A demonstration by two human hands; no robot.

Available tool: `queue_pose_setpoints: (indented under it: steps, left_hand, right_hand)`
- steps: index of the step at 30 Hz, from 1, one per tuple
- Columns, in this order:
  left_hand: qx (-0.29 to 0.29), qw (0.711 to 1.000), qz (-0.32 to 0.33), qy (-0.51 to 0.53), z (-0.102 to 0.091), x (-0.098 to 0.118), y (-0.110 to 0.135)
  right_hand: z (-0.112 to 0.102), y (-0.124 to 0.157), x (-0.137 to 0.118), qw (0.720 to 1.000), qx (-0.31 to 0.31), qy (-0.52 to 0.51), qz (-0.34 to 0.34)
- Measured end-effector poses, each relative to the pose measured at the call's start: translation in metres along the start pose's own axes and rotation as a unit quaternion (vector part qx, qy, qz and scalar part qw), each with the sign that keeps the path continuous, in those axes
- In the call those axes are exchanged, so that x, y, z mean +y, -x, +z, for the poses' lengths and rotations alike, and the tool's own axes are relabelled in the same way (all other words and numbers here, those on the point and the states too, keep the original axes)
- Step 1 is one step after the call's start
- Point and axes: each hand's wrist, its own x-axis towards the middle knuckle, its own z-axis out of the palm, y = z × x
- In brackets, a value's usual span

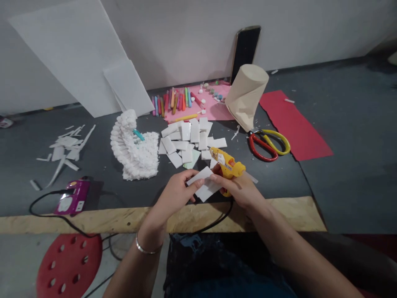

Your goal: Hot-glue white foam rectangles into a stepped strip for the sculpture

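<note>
The left hand [178, 191] pinches two overlapping white foam pieces [206, 191] above the near edge of the worktop [102, 163]; the right hand [243, 189] pinches their other side while also gripping a yellow glue gun [228, 162]. From those pieces, loose white foam rectangles [187, 153] lie at eleven o'clock, a white textured model [141, 159] at ten, red-and-yellow-handled scissors [266, 145] at two, and, farther, a smartphone [245, 51] leans near one.

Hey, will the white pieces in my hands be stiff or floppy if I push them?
Probably fairly stiff: the white pieces look flat, without sagging, between the left hand and right hand. Likely light, since they look thin. Their smooth-looking faces might slide against each other.
</note>
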Motion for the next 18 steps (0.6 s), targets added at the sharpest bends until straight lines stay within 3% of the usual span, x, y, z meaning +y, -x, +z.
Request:
queue_pose_setpoints:
  steps: [5,13,18]
  left_hand:
    - [0.009,1.000,0.011,0.022,0.002,0.002,0.000]
    - [0.020,0.988,-0.016,0.151,0.016,-0.021,0.002]
    - [0.052,0.983,-0.033,0.175,0.017,-0.020,0.000]
  right_hand:
    - [0.001,0.001,0.001,1.000,0.009,-0.001,0.027]
    - [0.002,-0.002,0.018,0.993,0.090,-0.078,-0.008]
    - [0.002,-0.001,0.018,0.995,0.075,-0.060,-0.012]
